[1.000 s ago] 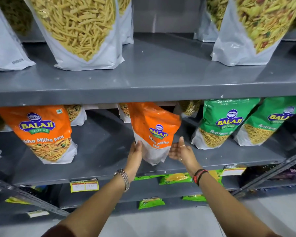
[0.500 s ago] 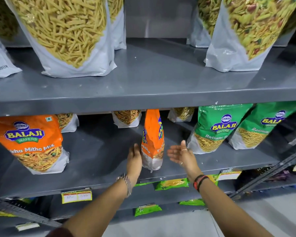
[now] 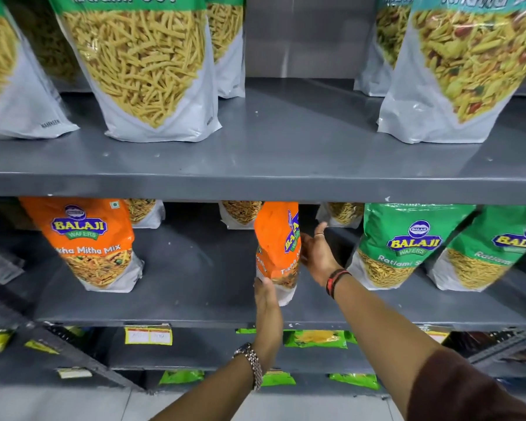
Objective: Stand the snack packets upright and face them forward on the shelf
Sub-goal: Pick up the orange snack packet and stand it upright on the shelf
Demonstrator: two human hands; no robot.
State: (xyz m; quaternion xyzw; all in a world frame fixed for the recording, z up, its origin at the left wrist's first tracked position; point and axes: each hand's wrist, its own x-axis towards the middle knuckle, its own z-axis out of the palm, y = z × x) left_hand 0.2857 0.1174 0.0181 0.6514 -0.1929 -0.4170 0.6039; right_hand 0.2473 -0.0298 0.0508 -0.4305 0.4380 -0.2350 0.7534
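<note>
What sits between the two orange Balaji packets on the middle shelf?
Head view: only bare shelf lies between the left orange packet and the handled packet.

Even bright light, curved edges, mild blur

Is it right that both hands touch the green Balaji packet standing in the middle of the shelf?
Not quite: in the head view the left hand and right hand touch an orange packet. The green packets stand untouched further right.
</note>
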